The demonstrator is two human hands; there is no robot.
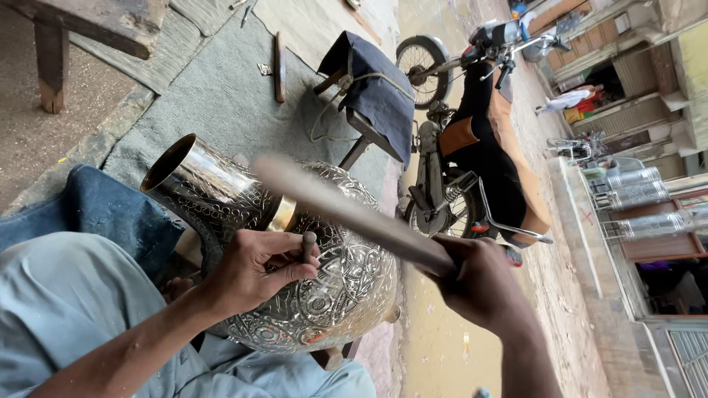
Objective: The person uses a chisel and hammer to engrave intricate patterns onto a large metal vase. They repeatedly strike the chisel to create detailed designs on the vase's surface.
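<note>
My pale blue trouser leg (66, 309) fills the bottom left, closest to my eyes, and across it lies the embossed metal vessel (324, 295), a round silver-coloured pot with a flared neck (188, 173) pointing to ten o'clock. Its belly sits at the centre of my view, propped on my lap.

My left hand (258, 273) is curled around a short metal punch (309, 247), thumb and fingers pinching it with its tip set against the patterned shoulder of the pot. My right hand (479, 284), at four o'clock from the punch, is clenched on the end of a long wooden handle (346, 210), which blurs up toward eleven o'clock; its head I cannot make out.

I judge this the chasing step, mid-swing. The next blow calls for a square hit on the punch's top while my left hand keeps the tip from skating off its line.

Beyond the pot, at one o'clock, a cloth-draped stool (372, 92) stands on grey matting (221, 96), and past it a parked motorcycle (472, 147).
</note>
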